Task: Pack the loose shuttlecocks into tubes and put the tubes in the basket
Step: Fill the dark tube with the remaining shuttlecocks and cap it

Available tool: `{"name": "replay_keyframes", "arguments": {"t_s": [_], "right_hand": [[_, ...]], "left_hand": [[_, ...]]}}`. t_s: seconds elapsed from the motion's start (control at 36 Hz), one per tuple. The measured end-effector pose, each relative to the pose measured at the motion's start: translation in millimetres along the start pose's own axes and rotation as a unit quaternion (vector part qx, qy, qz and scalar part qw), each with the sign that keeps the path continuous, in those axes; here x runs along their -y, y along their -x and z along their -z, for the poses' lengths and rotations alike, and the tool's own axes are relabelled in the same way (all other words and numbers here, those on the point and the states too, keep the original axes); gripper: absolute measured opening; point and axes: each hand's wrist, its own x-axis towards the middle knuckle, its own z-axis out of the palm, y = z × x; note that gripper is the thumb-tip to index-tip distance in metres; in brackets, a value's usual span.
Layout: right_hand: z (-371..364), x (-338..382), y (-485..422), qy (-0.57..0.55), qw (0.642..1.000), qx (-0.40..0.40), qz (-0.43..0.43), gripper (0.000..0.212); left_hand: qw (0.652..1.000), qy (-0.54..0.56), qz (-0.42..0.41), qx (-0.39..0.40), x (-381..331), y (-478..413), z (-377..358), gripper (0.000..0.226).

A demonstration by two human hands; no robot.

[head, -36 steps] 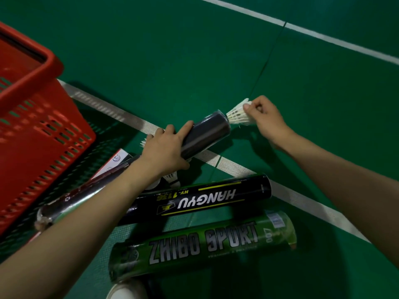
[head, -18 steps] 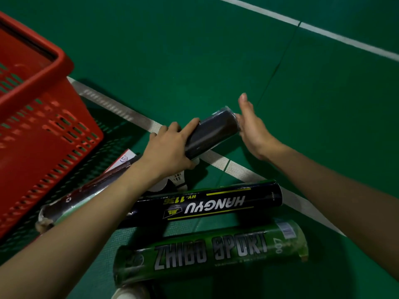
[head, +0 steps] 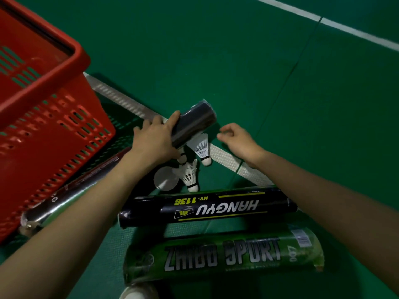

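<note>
My left hand (head: 154,143) grips a dark tube (head: 195,124) tilted up to the right, its far end raised off the floor. My right hand (head: 238,142) hovers just right of the tube with loosely curled fingers and holds nothing. Below the tube lie two loose white shuttlecocks, one (head: 201,148) under the tube's end and one (head: 190,175) nearer me, beside a round white cap (head: 165,179). A third cork tip shows under my left hand. The red basket (head: 43,117) stands at the left.
A black HANGYU tube (head: 207,209) and a green ZHIBO SPORT tube (head: 224,257) lie across the floor near me. Another dark tube (head: 71,190) lies against the basket's base. A white court line (head: 228,158) runs diagonally over the green floor. A white shoe tip (head: 133,293) shows at the bottom.
The shuttlecock my right hand held at the tube's mouth has gone in after a palm push. That hand has since drawn back right and down. The view has shifted, showing loose shuttlecocks.
</note>
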Motion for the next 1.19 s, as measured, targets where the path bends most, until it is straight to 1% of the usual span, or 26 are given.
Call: {"name": "replay_keyframes", "arguments": {"t_s": [0.08,0.14,0.22,0.28,0.36,0.39,0.44,0.5,0.53,0.58,0.64,0.75,0.81,0.89,0.97,1.03,1.11,1.19], "right_hand": [[-13.4,-1.4,1.3,0.070,0.996,0.046,0.016,0.052],[-23.1,-1.2,1.8,0.126,0.989,0.062,0.052,0.062],[-34.5,0.1,0.0,0.161,0.981,0.077,0.077,0.072],[-36.3,0.5,-2.6,0.197,0.973,0.079,0.088,0.070],[-32.3,-1.4,-4.2,0.280,0.950,0.065,0.119,0.057],[-29.9,-3.5,-4.2,0.289,0.948,0.053,0.122,0.053],[-23.9,-9.3,-3.8,0.250,0.962,0.019,0.110,0.037],[-13.8,-12.4,-2.7,0.191,0.978,-0.034,0.080,0.021],[-7.1,-13.0,-2.7,0.165,0.982,-0.065,0.062,0.016],[8.7,-12.0,-2.1,0.100,0.988,-0.116,0.031,0.013],[25.3,-8.5,-1.5,0.055,0.984,-0.166,0.023,0.012],[55.9,1.1,1.2,0.030,0.963,-0.265,0.051,0.021],[67.0,6.4,3.1,-0.002,0.955,-0.290,0.068,0.016],[75.1,12.1,5.5,-0.045,0.955,-0.278,0.091,0.011],[72.1,14.9,10.2,-0.050,0.971,-0.212,0.098,0.007],[65.7,17.0,15.9,-0.061,0.979,-0.165,0.098,0.009],[55.6,24.0,24.0,-0.073,0.985,-0.127,0.090,0.025],[47.8,33.5,27.1,-0.134,0.983,-0.107,0.072,0.045]], "left_hand": [[1.000,0.005,0.008,0.007,3.2,-0.1,-0.7,0.109],[1.000,0.014,0.010,0.009,5.7,-0.8,-0.7,0.108],[0.999,0.026,0.018,0.009,9.6,-2.6,1.6,0.106],[0.999,0.031,0.020,0.005,12.3,-3.9,3.4,0.106],[0.999,0.029,0.020,0.009,14.7,-4.3,5.1,0.107],[0.999,0.025,0.019,0.012,14.2,-3.8,5.1,0.107],[0.999,0.023,0.015,0.016,11.8,-1.8,4.1,0.108],[0.999,0.029,0.003,0.017,8.5,0.4,1.9,0.107],[0.999,0.031,-0.004,0.019,6.6,1.4,0.4,0.107],[0.999,0.032,-0.019,0.026,1.8,3.1,-2.0,0.107],[0.999,0.031,-0.031,0.032,-4.4,4.3,-3.2,0.107],[0.998,0.028,-0.051,0.023,-16.3,6.4,-2.2,0.107],[0.998,0.023,-0.061,0.012,-21.4,7.2,-1.2,0.107],[0.997,0.014,-0.076,-0.001,-28.5,9.2,0.1,0.107],[0.996,0.016,-0.090,-0.012,-33.4,12.2,2.0,0.106],[0.995,0.019,-0.094,-0.016,-35.4,14.2,3.5,0.106],[0.995,0.013,-0.100,-0.023,-35.8,16.3,5.0,0.106],[0.995,0.004,-0.097,-0.031,-31.2,17.4,7.3,0.107]]}}
